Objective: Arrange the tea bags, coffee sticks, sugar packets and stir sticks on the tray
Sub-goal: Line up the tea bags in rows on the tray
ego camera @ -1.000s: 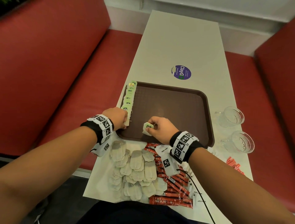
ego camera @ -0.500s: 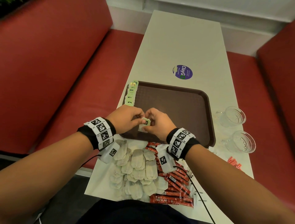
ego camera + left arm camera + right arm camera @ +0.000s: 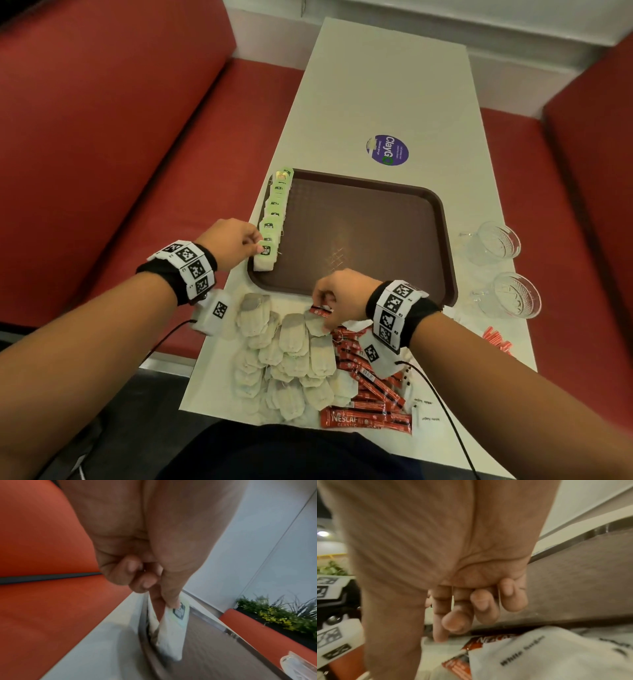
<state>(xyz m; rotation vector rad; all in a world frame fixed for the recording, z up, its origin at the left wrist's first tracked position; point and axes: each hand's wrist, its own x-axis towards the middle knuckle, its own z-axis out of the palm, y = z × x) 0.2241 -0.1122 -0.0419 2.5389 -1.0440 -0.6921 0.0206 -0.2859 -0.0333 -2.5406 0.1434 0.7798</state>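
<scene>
A person sits at a long white table [image 3: 387, 85] with red bench seats [image 3: 102, 137] on both sides. In the middle of the head view lies a flat dark brown plastic tray [image 3: 363, 240].

The left hand [image 3: 233, 243] is at the left edge of the tray. Its thumb and first finger are pressed together on the top of a small white tea bag with a green tag [image 3: 265, 257]. In the left wrist view the same tea bag [image 3: 169, 632] hangs down from the fingertips [image 3: 173, 601], and its bottom end touches the tray just inside the left rim. The other fingers are curled in. Behind this bag, a row of tea bags with green tags [image 3: 275, 205] stands along the left rim, going toward the top of the frame.

The right hand [image 3: 342, 294] is below the near edge of the tray, over a pile of loose white tea bags [image 3: 287, 356] in the lower middle of the frame. Its fingers [image 3: 453, 622] are bent and a little apart, and the tips reach down to the top of the pile. I cannot tell if they grip anything yet.

Red coffee sticks [image 3: 366, 401] lie just right of the pile, partly under the right wrist. White sugar packets [image 3: 547, 655] lie on top of the sticks in the right wrist view. Two clear glass cups [image 3: 507, 270] stand to the right of the tray. A round purple sticker [image 3: 388, 150] sits on the table above the tray.
</scene>
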